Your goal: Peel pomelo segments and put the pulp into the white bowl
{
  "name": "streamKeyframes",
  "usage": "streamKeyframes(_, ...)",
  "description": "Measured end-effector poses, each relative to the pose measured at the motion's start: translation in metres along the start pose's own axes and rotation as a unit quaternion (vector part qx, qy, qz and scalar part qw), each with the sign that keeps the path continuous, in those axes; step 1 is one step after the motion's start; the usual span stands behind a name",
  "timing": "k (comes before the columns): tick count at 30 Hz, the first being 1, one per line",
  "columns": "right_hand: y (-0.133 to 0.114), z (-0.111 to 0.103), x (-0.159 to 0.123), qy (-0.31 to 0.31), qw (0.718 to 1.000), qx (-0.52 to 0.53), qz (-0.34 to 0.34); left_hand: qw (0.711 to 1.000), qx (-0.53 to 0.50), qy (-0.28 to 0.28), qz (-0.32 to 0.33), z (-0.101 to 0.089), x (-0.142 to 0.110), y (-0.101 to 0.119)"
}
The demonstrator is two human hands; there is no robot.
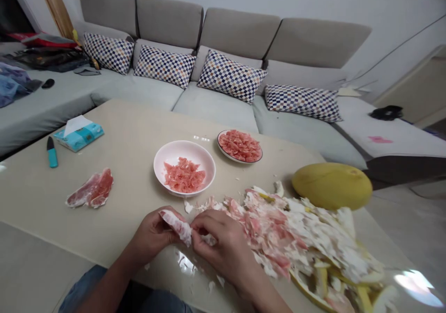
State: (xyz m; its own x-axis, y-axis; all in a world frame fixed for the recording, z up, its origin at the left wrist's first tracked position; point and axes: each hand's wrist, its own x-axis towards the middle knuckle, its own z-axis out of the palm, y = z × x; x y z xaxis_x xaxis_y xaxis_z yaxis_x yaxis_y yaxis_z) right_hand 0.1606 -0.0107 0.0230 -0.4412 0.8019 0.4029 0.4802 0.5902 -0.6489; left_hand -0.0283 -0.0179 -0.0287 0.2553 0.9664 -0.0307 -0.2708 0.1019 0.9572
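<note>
The left grip and right grip clenched a pink pomelo segment, whose membrane could have torn under hard pulling and spilled onto the bench.

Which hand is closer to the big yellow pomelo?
Right. The right hand is nearer, with a heap of pomelo peel between it and the pomelo. The left hand is farther, on the right hand's other side.

Left hand beside right hand, fingers curled.
</note>
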Motion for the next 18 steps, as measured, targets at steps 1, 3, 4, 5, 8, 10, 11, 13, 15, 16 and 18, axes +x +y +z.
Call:
streamKeyframes(1, 0.000, 0.002, 0.001, 0.009, 1.000, 0.000, 0.006, 1.000, -0.010, -0.005, -0.007, 0.000, 0.000, -0.001)
streamKeyframes(3, -0.001, 0.001, 0.004, 0.014, 0.999, 0.016, 0.024, 0.999, -0.042, -0.010, -0.027, 0.000, 0.000, -0.005)
streamKeyframes(4, -0.002, -0.001, 0.005, 0.008, 0.999, 0.031, 0.035, 0.997, -0.059, -0.013, -0.037, 0.001, 0.000, -0.006)
streamKeyframes(5, -0.003, -0.004, 0.007, -0.004, 0.998, 0.049, 0.043, 0.996, -0.076, -0.017, -0.043, 0.001, 0.000, -0.007)
streamKeyframes(8, -0.008, -0.015, 0.010, -0.048, 0.993, 0.098, 0.050, 0.992, -0.109, -0.035, -0.044, 0.002, 0.001, -0.010)
streamKeyframes(10, -0.009, -0.019, 0.010, -0.053, 0.992, 0.105, 0.049, 0.992, -0.117, -0.040, -0.034, 0.001, 0.002, -0.011)
streamKeyframes(11, -0.009, -0.020, 0.009, -0.048, 0.993, 0.098, 0.051, 0.992, -0.119, -0.040, -0.027, 0.000, 0.003, -0.012)
streamKeyframes(13, -0.009, -0.022, 0.009, -0.039, 0.994, 0.077, 0.060, 0.991, -0.122, -0.043, -0.014, -0.003, 0.003, -0.013)
streamKeyframes(15, -0.008, -0.022, 0.009, -0.050, 0.995, 0.060, 0.069, 0.990, -0.133, -0.049, 0.000, -0.006, 0.003, -0.014)
streamKeyframes(16, -0.008, -0.022, 0.009, -0.059, 0.994, 0.055, 0.074, 0.989, -0.140, -0.055, 0.005, -0.006, 0.003, -0.013)
streamKeyframes(18, -0.006, -0.022, 0.008, -0.071, 0.992, 0.057, 0.082, 0.986, -0.150, -0.065, 0.010, -0.007, 0.002, -0.012)
